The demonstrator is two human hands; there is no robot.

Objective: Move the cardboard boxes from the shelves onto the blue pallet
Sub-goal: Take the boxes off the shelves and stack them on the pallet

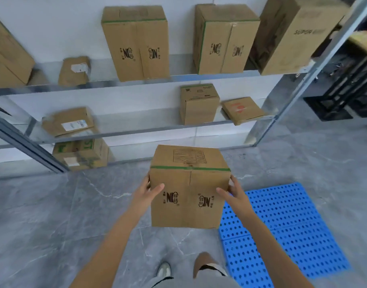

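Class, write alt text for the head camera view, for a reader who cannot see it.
A person's left hand and right hand hold a cardboard box by its sides above a grey floor. A blue pallet lies on the floor just to the right. Behind, metal shelves carry other boxes of various sizes.

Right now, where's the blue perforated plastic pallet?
Head view, lower right: the blue perforated plastic pallet lies on the grey floor, just right of the carried green-taped cardboard box.
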